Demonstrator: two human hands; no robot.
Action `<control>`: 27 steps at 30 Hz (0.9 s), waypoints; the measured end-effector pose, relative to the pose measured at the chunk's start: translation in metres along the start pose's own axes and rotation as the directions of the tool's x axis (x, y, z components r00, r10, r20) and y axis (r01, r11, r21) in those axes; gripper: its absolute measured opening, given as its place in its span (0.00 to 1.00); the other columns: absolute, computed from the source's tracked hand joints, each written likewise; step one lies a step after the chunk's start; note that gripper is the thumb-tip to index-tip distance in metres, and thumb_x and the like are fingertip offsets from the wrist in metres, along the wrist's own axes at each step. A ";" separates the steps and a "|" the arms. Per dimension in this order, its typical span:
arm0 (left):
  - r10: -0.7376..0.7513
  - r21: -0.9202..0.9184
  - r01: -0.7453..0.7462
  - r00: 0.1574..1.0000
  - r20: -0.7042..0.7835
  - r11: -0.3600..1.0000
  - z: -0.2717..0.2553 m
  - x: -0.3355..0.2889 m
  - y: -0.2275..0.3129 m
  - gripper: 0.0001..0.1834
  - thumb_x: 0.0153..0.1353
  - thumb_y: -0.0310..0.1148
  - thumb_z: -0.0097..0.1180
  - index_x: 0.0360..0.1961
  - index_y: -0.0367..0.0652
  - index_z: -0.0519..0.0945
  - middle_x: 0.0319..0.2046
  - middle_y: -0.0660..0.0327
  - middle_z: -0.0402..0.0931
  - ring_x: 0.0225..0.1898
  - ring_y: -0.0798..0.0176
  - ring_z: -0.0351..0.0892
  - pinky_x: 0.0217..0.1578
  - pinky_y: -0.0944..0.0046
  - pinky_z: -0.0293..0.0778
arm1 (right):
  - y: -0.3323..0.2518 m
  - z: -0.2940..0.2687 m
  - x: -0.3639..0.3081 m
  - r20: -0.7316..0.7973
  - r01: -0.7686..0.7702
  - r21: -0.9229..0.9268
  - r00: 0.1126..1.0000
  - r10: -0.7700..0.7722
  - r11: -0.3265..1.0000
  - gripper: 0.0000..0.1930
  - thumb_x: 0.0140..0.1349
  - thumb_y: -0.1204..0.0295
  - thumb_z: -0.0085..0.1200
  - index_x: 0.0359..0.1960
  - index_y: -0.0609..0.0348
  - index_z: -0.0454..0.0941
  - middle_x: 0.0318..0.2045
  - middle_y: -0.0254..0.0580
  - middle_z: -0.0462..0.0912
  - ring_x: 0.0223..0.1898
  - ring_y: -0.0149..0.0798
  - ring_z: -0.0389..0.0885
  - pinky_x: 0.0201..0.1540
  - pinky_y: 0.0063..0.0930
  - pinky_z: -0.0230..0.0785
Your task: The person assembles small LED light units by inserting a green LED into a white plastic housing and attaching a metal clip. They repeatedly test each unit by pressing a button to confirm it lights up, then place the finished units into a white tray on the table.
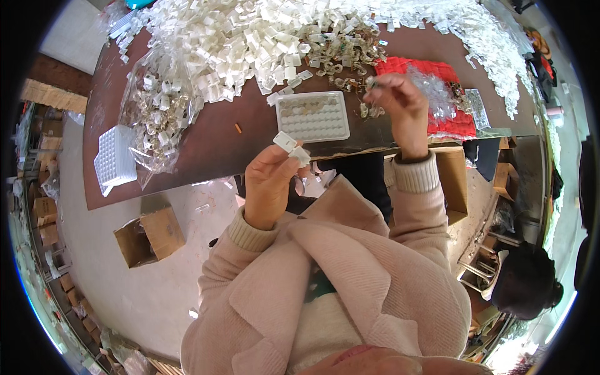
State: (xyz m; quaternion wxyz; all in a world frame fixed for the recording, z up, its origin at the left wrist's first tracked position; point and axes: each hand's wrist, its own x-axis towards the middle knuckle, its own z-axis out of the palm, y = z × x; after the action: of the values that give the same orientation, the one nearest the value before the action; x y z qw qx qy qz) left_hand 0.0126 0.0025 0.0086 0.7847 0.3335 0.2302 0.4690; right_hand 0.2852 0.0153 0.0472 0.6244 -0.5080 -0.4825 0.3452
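item, far left: stack of white dimpled trays (116,156) at the brown table's (206,144) end; beside it, clear bag (149,164) of mixed parts.
item, centre: white plastic pieces (292,145), near the table edge; a light pinch by the rims probably serves best. left hand (270,178) upright, thumb and fingers closed on them.
item, beyond: white tray (312,137), far rows holding small round parts (306,104); best left level.
item, right: brassy parts (370,111), probably best handled singly. right hand (403,106) raised beside them, wrist bent, fingers curled; whether the fingertips grip anything cannot be told.
item, far right: red cloth (447,130).
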 end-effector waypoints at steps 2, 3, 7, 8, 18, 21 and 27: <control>0.067 -0.018 -0.066 0.997 0.050 0.998 0.003 0.001 0.000 0.16 0.67 0.26 0.59 0.54 0.32 0.79 0.48 0.52 0.82 0.41 0.60 0.79 0.42 0.64 0.74 | -0.016 0.022 -0.025 0.146 0.087 -0.101 0.987 -0.071 0.991 0.11 0.58 0.88 0.61 0.42 0.64 0.83 0.35 0.39 0.84 0.36 0.33 0.84 0.36 0.25 0.76; 0.068 -0.007 -0.068 0.995 0.075 0.998 0.003 0.001 0.002 0.17 0.66 0.26 0.60 0.54 0.33 0.79 0.53 0.50 0.79 0.47 0.58 0.80 0.47 0.61 0.76 | -0.022 0.032 -0.034 0.207 0.312 -0.282 0.943 -0.260 0.907 0.12 0.56 0.88 0.61 0.41 0.63 0.83 0.34 0.40 0.83 0.35 0.36 0.84 0.35 0.27 0.76; 0.062 -0.036 -0.057 0.987 0.152 0.998 0.001 -0.002 0.008 0.17 0.62 0.15 0.58 0.52 0.31 0.81 0.60 0.48 0.73 0.57 0.59 0.76 0.57 0.60 0.73 | -0.032 0.063 -0.053 0.385 0.565 -0.380 0.816 -0.431 0.732 0.14 0.53 0.84 0.67 0.42 0.61 0.83 0.34 0.43 0.83 0.35 0.38 0.85 0.35 0.24 0.76; 0.086 -0.008 -0.086 0.984 0.156 0.996 0.000 -0.003 0.010 0.16 0.61 0.15 0.58 0.52 0.31 0.81 0.59 0.48 0.73 0.57 0.58 0.76 0.57 0.59 0.73 | -0.032 0.067 -0.057 0.370 0.535 -0.376 0.835 -0.406 0.757 0.14 0.53 0.84 0.66 0.42 0.61 0.83 0.34 0.43 0.83 0.34 0.40 0.84 0.35 0.27 0.76; 0.210 0.144 -0.226 0.970 0.121 0.963 -0.010 -0.014 -0.003 0.14 0.62 0.23 0.63 0.50 0.32 0.82 0.57 0.49 0.75 0.54 0.58 0.78 0.55 0.59 0.76 | -0.022 0.079 -0.077 0.304 0.372 -0.434 0.918 -0.255 0.821 0.14 0.52 0.82 0.66 0.42 0.60 0.82 0.34 0.43 0.84 0.33 0.45 0.84 0.36 0.33 0.78; 0.180 0.134 -0.192 0.979 0.098 0.972 -0.012 -0.016 -0.005 0.15 0.64 0.26 0.63 0.50 0.31 0.81 0.57 0.49 0.75 0.55 0.56 0.79 0.56 0.57 0.77 | -0.021 0.082 -0.079 0.283 0.377 -0.431 0.919 -0.274 0.820 0.13 0.53 0.83 0.66 0.41 0.61 0.82 0.33 0.43 0.84 0.31 0.42 0.85 0.34 0.30 0.78; 0.154 0.037 -0.154 0.988 0.015 0.987 -0.011 -0.018 -0.005 0.14 0.66 0.23 0.60 0.52 0.32 0.80 0.49 0.51 0.81 0.46 0.57 0.83 0.48 0.58 0.81 | -0.030 0.079 -0.080 0.222 0.217 -0.272 0.962 -0.158 0.937 0.10 0.56 0.85 0.63 0.40 0.63 0.84 0.34 0.42 0.85 0.28 0.33 0.85 0.29 0.23 0.76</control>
State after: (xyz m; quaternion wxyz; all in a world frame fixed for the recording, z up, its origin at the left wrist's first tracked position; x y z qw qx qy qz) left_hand 0.0003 -0.0115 -0.0013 0.7409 0.3680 0.2081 0.5218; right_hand 0.1840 -0.0422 0.0569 0.5214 -0.5098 -0.6343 0.2567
